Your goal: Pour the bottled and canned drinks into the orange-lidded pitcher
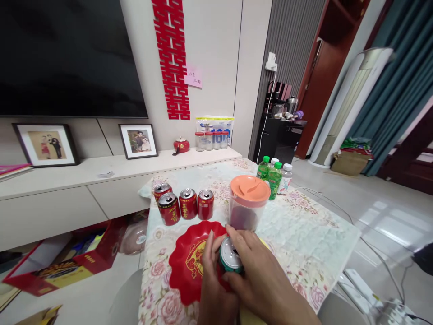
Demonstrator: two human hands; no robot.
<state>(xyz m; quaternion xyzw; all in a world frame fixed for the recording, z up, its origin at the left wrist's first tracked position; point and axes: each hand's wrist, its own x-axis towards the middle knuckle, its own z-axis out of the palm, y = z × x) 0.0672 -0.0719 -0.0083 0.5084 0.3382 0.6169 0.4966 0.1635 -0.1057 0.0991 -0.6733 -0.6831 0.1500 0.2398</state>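
Note:
A green-rimmed can [230,253] with a silver top is held upright between both hands, over the right part of a red scalloped plate [181,271]. My left hand [214,289] wraps its left side. My right hand [259,271] curls round its right side, fingers over the far edge and thumb at the near edge. Just beyond the hands stands a clear container with an orange lid [249,189]. Several red cans [187,204] stand behind the plate. Below the can, what lies under the hands is hidden.
Green-capped bottles [274,178] and a white-capped bottle [285,178] stand at the back right of the flowered tablecloth [318,234]. Behind the table, a white cabinet [142,169] holds jars [211,141], a red pot [181,145] and framed photos [138,141].

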